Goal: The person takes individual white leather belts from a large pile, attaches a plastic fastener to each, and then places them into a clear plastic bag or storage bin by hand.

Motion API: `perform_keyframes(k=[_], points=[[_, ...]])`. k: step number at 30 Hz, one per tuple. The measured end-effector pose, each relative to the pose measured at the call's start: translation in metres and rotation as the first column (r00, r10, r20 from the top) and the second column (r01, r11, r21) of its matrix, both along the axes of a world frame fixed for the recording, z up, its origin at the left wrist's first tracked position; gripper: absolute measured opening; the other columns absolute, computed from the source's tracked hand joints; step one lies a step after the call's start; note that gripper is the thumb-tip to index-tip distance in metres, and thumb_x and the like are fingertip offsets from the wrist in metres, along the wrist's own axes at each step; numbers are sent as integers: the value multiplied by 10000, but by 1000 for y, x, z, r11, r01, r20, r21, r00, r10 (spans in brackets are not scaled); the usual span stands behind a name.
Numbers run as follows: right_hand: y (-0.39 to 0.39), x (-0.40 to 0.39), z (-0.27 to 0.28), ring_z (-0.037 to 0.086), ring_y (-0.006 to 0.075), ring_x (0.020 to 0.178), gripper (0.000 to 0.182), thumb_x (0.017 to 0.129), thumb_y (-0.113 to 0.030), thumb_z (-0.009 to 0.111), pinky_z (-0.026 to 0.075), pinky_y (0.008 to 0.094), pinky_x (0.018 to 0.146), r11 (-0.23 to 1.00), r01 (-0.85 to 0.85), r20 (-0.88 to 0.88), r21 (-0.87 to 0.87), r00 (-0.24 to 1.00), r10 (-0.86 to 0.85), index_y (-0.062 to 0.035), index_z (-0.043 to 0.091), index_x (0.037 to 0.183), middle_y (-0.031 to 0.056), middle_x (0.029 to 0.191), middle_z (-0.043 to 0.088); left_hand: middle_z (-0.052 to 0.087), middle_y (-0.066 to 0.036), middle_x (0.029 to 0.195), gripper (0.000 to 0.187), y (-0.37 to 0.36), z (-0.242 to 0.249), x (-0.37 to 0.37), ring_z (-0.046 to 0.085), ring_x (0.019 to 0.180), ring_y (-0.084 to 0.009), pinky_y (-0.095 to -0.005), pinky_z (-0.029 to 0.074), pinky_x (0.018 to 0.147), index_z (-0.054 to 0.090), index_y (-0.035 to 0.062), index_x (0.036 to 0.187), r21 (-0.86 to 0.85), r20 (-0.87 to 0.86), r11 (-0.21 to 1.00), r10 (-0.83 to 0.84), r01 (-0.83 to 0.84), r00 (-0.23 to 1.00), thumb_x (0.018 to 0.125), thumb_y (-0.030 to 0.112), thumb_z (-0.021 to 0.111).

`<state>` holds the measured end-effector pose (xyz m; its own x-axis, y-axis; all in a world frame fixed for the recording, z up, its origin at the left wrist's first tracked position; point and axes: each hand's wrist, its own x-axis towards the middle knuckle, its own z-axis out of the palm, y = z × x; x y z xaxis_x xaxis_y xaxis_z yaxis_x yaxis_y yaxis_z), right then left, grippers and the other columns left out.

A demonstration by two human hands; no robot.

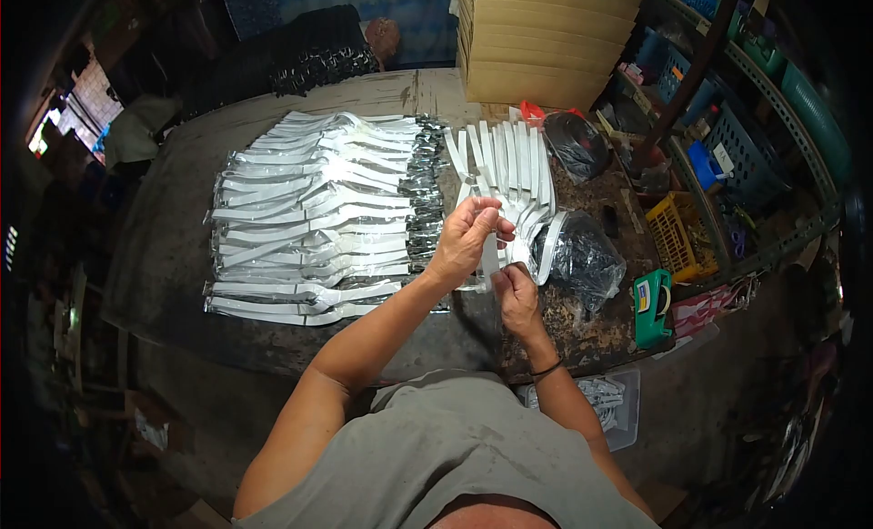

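My right hand (518, 300) is closed on the lower end of a white strap (490, 254), near the front edge of the table. Just above it, my left hand (466, 241) has its fingers curled in beside the strap's upper part; what they pinch, if anything, is hidden. Beyond both hands lies a fanned pile of loose white straps (511, 161). To the left, white straps in clear plastic sleeves (314, 211) are stacked in a long overlapping row, with dark ends along their right side.
Black plastic bags (587, 261) lie right of the pile, near a green tape dispenser (653, 309). Cardboard sheets (550, 38) stand at the back. A yellow basket (680, 236) sits by the right shelf (773, 84). Below the table edge is a clear bin (626, 411) with white pieces.
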<state>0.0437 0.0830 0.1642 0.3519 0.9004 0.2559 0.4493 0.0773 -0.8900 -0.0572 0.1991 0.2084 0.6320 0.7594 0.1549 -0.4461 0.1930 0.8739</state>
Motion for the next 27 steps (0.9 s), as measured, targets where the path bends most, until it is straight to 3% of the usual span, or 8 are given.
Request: perform_keyframes(k=[3, 5, 11, 14, 21, 22, 25, 27], points=[[0, -2, 3, 544, 298, 766, 252, 922, -203, 560, 437, 359, 709, 998, 38, -33, 45, 999, -37, 38, 577, 847, 139, 824, 541, 646, -92, 913, 265, -9, -5, 3, 624, 831, -143, -290, 512, 764, 515, 14, 1096, -26, -13, 999, -21, 21, 1000, 988, 255, 497], [0, -3, 3, 547, 278, 756, 240, 926, -190, 557, 438, 349, 696, 997, 49, -30, 59, 998, -47, 39, 577, 857, 132, 834, 542, 655, -70, 852, 262, -12, -19, 6, 608, 806, -96, -241, 486, 708, 543, 12, 1036, 210, -110, 975, 90, -65, 990, 977, 267, 525], [0, -3, -1, 536, 185, 706, 172, 930, -131, 559, 433, 293, 637, 998, 33, -158, 46, 987, -26, 35, 587, 890, 96, 845, 542, 622, -24, 886, 227, -27, -37, -1, 540, 830, -78, -239, 436, 769, 635, 6, 954, 232, -269, 971, 113, -50, 956, 960, 220, 561], [-1, -6, 3, 531, 167, 698, 157, 922, -124, 574, 432, 285, 629, 994, 44, -125, 100, 992, -31, 25, 604, 884, 84, 827, 543, 589, -2, 910, 220, -30, -40, -8, 518, 848, -64, -248, 432, 767, 633, 5, 968, 415, -280, 905, 221, -90, 934, 954, 215, 567], [5, 50, 32, 572, 154, 818, 128, 901, -50, 543, 450, 281, 753, 986, 14, 29, 168, 999, -19, -16, 662, 869, 64, 844, 597, 580, 3, 868, 221, -22, -33, -15, 505, 803, -81, -264, 431, 711, 626, 11, 995, 421, -282, 893, -36, 157, 959, 954, 198, 515], [8, 57, 42, 564, 151, 837, 143, 914, -54, 523, 448, 282, 764, 985, 29, 239, 170, 969, -70, -8, 657, 901, 76, 869, 591, 559, -9, 831, 228, -20, -33, -16, 498, 775, -98, -280, 432, 693, 620, 8, 963, 437, -422, 863, -52, 253, 905, 948, 208, 511], [13, 42, 83, 522, 103, 792, 165, 938, -117, 546, 419, 229, 706, 994, -27, 140, 107, 990, 12, 15, 641, 911, 39, 891, 566, 564, -177, 792, 242, -27, -28, -8, 576, 768, -286, -371, 448, 676, 614, -3, 838, 616, -315, 729, -120, 299, 942, 883, 233, 582], [12, 56, 77, 496, 90, 766, 174, 938, -132, 556, 400, 216, 677, 989, -144, 197, 19, 971, 137, 21, 631, 902, 32, 888, 547, 565, -181, 770, 252, -32, -15, -13, 583, 743, -300, -393, 449, 672, 605, -7, 827, 542, -473, 708, -188, 452, 861, 858, 243, 614]])
